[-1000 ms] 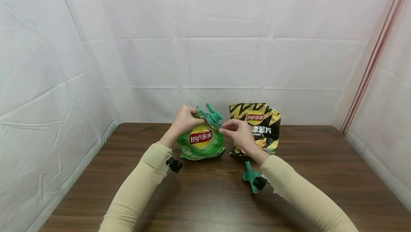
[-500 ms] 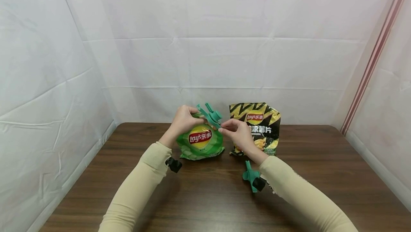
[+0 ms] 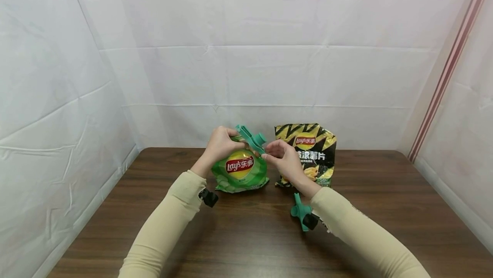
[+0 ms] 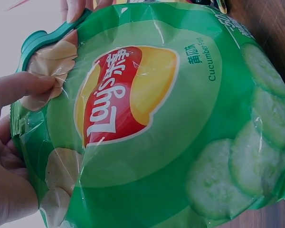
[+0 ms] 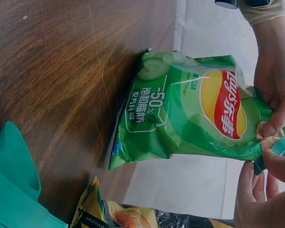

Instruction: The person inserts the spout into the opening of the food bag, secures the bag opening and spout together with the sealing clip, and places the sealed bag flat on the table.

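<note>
A green Lay's chip bag point(image 3: 246, 179) stands on the wooden table, its top edge held up by both hands. My left hand point(image 3: 222, 144) grips the upper left of the bag, the thumb pressing its front in the left wrist view. Across the bag's top slants a teal bag clip point(image 3: 251, 138), its two arms lying close together. With thumb and fingers my right hand point(image 3: 286, 159) pinches the clip's lower right end at the bag's corner point(image 5: 256, 151). The fingers partly hide how far the clip covers the bag's edge.
A black and yellow Lay's bag point(image 3: 323, 145) stands just right of the green one, partly behind my right hand. Another teal clip point(image 3: 301, 211) lies on the table point(image 3: 239, 239) beneath my right wrist. White sheeting point(image 3: 269, 77) rises behind the table.
The clip's raised arm has swung down against its other arm, so the gap between them has narrowed. Both hands stay almost in place.
</note>
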Tool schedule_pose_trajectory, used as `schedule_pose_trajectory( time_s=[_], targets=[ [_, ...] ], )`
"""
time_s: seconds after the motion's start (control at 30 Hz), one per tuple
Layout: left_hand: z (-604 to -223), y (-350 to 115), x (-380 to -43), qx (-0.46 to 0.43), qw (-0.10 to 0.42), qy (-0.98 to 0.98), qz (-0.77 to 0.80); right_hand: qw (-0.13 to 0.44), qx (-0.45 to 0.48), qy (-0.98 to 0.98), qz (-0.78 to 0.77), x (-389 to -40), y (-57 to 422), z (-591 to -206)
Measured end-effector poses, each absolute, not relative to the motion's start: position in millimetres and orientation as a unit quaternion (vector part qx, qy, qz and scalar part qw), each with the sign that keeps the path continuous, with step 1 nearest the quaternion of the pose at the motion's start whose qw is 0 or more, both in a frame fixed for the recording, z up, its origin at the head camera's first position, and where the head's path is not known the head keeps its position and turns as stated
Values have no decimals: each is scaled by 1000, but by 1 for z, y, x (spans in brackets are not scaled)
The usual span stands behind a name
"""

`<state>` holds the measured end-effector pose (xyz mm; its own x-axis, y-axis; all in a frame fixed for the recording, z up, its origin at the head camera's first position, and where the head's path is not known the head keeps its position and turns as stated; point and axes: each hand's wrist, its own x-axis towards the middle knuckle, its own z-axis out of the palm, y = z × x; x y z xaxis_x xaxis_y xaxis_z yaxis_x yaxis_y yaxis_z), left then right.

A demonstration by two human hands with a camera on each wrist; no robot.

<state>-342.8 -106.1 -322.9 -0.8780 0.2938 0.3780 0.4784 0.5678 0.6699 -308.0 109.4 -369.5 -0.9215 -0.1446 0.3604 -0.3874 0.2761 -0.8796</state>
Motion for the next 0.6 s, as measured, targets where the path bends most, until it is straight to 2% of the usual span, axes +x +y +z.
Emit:
schedule_pose_trajectory(
  time_s=[0.4, 0.6],
  targets=[
    [-321, -106, -342, -216, 111, -879, -410, 63, 173, -798, 574, -309, 109, -369],
    [-322, -106, -342, -213, 113, -880, -408, 60, 166, -802, 570, -310, 108, -370]
  ],
)
